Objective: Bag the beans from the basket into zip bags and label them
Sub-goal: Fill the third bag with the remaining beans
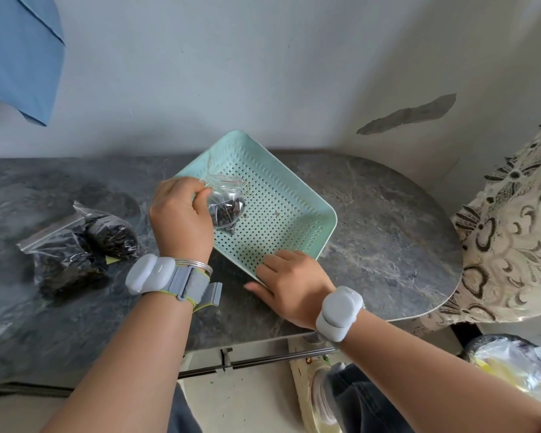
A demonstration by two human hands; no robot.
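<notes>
1. The left hand (181, 214) pinches the top of a zip bag (224, 184) of dark beans (228, 210) over the tilted mint basket (288, 207).
2. The right hand (291, 282) grips the basket's near rim.
3. Two filled bags (75, 245) lie near the table's (388, 229) left edge.

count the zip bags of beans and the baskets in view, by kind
zip bags of beans: 3 (far-left bag, bag beside it, held bag pinched by the left hand)
mint green basket: 1
total: 4
</notes>
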